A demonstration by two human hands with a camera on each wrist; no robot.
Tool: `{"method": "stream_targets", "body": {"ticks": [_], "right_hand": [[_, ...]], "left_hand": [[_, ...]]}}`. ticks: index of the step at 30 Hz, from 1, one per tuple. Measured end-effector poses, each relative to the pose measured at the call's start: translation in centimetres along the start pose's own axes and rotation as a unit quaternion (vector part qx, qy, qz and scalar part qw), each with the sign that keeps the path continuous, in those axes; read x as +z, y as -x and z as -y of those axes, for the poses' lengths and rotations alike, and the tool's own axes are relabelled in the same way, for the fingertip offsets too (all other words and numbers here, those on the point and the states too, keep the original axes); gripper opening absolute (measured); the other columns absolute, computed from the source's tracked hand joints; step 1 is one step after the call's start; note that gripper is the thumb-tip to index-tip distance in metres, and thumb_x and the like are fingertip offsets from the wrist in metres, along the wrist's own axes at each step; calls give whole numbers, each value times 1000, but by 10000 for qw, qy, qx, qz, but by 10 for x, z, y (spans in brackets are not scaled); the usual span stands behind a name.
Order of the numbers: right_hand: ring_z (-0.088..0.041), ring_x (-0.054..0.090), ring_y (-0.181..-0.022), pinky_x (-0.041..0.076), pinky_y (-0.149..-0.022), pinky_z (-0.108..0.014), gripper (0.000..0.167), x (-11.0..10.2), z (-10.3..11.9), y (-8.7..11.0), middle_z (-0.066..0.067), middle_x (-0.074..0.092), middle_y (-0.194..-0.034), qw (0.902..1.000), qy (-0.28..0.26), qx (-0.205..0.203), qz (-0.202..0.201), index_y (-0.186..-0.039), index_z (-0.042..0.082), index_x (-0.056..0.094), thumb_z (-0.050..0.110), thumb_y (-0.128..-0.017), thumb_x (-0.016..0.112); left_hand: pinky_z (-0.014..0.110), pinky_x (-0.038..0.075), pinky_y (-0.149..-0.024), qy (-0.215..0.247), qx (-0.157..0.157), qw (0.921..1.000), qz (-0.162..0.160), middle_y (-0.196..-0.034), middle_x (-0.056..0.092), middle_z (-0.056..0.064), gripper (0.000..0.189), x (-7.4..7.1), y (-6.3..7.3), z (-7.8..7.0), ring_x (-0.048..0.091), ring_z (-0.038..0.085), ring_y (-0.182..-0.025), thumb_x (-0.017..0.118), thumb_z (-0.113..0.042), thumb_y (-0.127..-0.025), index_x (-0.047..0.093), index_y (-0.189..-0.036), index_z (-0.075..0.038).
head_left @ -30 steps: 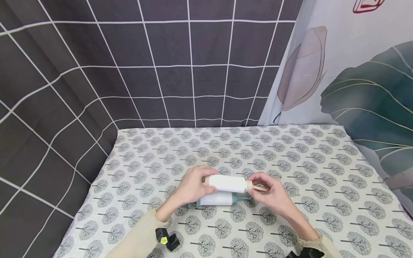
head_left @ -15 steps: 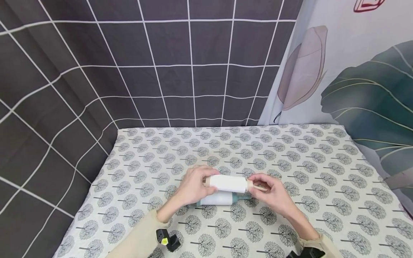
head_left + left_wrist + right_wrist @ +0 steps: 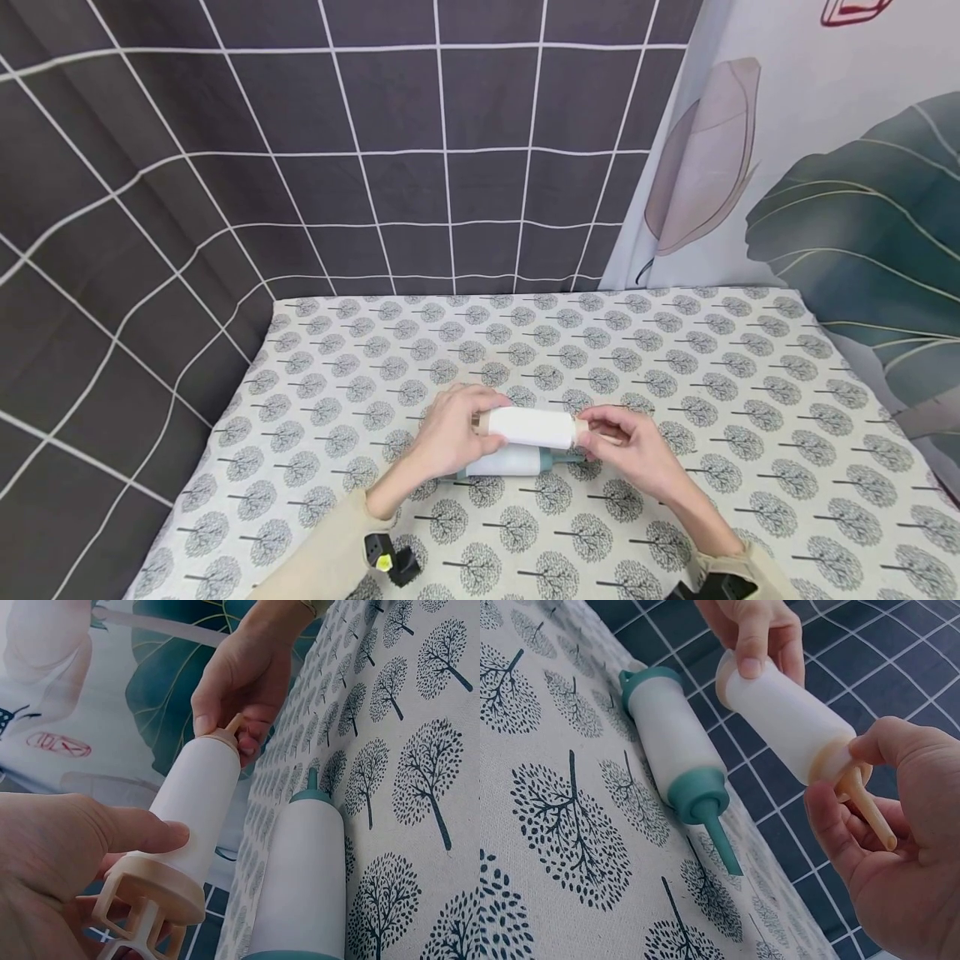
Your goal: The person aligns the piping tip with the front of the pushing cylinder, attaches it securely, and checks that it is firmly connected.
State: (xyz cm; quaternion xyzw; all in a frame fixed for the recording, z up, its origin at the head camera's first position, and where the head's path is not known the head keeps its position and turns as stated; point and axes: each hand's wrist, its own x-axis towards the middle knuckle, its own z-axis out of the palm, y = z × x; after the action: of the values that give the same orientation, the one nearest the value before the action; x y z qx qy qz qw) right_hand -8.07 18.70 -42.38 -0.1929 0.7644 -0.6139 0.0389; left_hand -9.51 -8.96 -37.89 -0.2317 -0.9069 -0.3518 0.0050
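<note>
A white squeeze bottle [image 3: 531,426] with beige ends is held raised and lying sideways between both hands. My left hand [image 3: 448,435] grips its base end, thumb along the white body; in the left wrist view the base is an open beige frame [image 3: 154,889]. At the other end my right hand [image 3: 633,450] pinches the beige cap [image 3: 829,761], whose thin nozzle [image 3: 871,814] sticks out past the fingers. A second white squeeze bottle [image 3: 506,462], with a green cap [image 3: 697,793], green nozzle and green base, lies on the cloth just below, touched by neither hand.
The table is covered by a white cloth [image 3: 615,354] printed with grey trees. A dark curtain [image 3: 397,183] with white grid lines hangs behind and to the left. On the right hangs a pale curtain [image 3: 810,92] with large leaf shapes.
My right hand's fingers have shifted around the cap, and the nozzle is more covered in the head view. My left hand and both bottles have stayed nearly in place.
</note>
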Motion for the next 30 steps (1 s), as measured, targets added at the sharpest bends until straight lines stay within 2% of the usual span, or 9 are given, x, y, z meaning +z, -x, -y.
{"method": "stream_targets", "body": {"ticks": [5,9,16,22,30], "right_hand": [[-32,68,-76,58,-69,-31,32,-1,2,0,-20,68,-94,9995,-41,271,138,-116,-17,58,4,-93,66],[-34,66,-71,58,-65,-30,32,-2,1,0,-21,67,-89,9991,-61,328,255,-116,-18,59,5,-94,64],[-34,65,-71,57,-65,-30,34,-3,1,-1,-25,67,-89,9977,-194,539,354,-117,-18,58,8,-96,63],[-30,66,-70,57,-64,-28,31,-5,2,-1,-30,65,-87,9962,-513,491,510,-115,-19,58,8,-101,55],[-31,66,-71,57,-65,-30,32,-3,5,1,-30,65,-88,9941,-575,833,379,-114,-17,60,12,-100,59]], "left_hand": [[44,42,-86,15,-15,10000,13,-115,70,2,45,1,0,1,57,20,-94,87,-8,-72,73,-115,-9],[47,42,-90,24,-23,10000,11,-117,70,3,45,2,0,1,58,22,-98,87,-8,-72,73,-115,-9],[48,43,-90,33,32,10000,-79,-118,70,5,46,4,1,2,59,23,-100,87,-7,-72,73,-116,-9],[47,43,-90,66,50,9999,-125,-119,69,6,45,4,1,0,59,24,-101,87,-7,-72,73,-115,-10],[44,43,-86,11,103,9998,-194,-116,70,4,46,5,2,0,57,21,-96,87,-6,-71,74,-114,-11]]}}
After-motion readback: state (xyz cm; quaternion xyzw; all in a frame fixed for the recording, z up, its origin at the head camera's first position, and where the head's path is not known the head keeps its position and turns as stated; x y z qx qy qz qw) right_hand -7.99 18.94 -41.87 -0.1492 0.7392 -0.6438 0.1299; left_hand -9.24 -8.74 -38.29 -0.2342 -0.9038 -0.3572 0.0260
